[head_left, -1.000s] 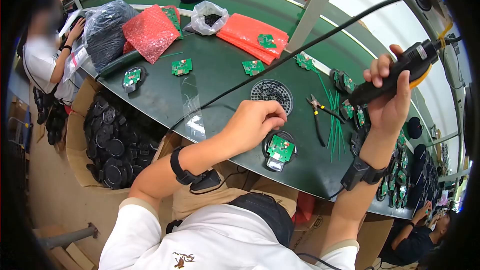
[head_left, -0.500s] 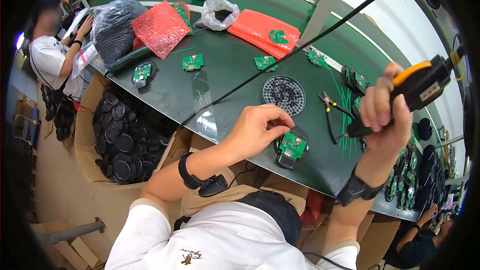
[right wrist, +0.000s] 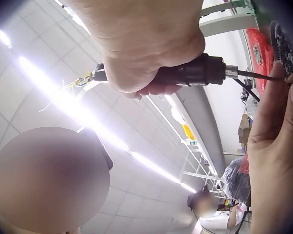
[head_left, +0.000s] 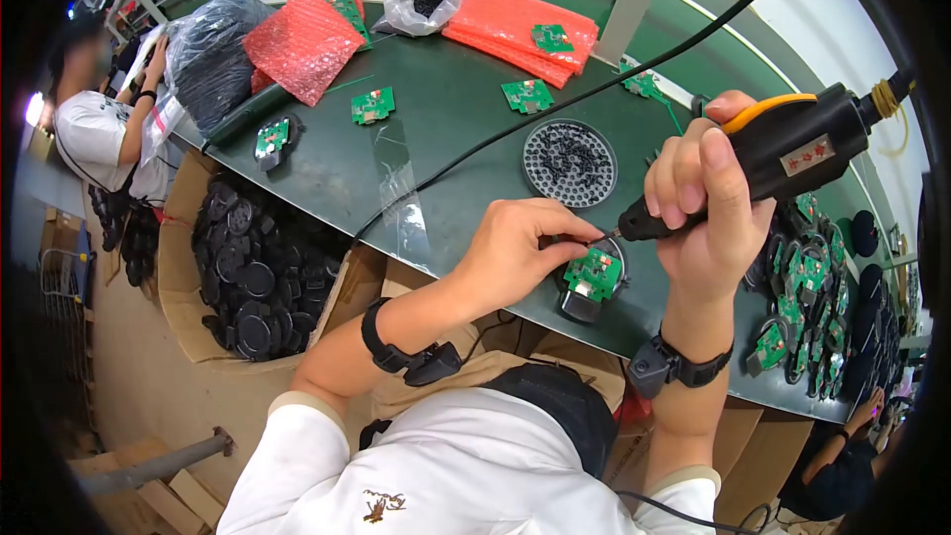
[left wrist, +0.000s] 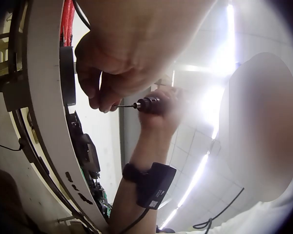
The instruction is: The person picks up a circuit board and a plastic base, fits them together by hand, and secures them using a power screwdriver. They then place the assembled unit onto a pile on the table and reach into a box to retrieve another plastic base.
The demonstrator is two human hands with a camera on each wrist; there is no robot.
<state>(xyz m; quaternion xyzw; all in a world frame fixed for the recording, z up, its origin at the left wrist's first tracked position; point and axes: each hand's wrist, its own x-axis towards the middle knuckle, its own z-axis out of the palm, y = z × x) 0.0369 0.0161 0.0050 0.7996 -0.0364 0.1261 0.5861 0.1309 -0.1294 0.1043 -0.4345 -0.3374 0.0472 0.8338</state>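
My right hand point(head_left: 708, 208) grips a black electric screwdriver point(head_left: 797, 154) with an orange lever, tilted down to the left. Its thin metal bit point(right wrist: 256, 75) reaches the fingertips of my left hand point(head_left: 515, 243). Thumb and forefinger of that hand pinch a small dark piece at the bit's tip, mostly hidden by the fingers; I cannot tell its exact kind. Just below them, a green circuit board point(head_left: 592, 279) sits on a round black plastic part at the table's near edge. Behind the hands stands a round dish point(head_left: 529, 178) of small black pieces.
Loose circuit boards point(head_left: 372, 106) lie farther back, near red bubble wrap point(head_left: 302, 45). A black cord point(head_left: 515, 134) crosses above the table. Many board assemblies point(head_left: 807, 277) crowd the right side. A carton point(head_left: 178, 292) of black plastic parts stands at left, with another person point(head_left: 104, 129) beyond.
My right hand has brought the screwdriver left and down, so its tip now meets the left fingertips. The left hand stays beside the near circuit board, still pinching. The head view has shifted slightly.
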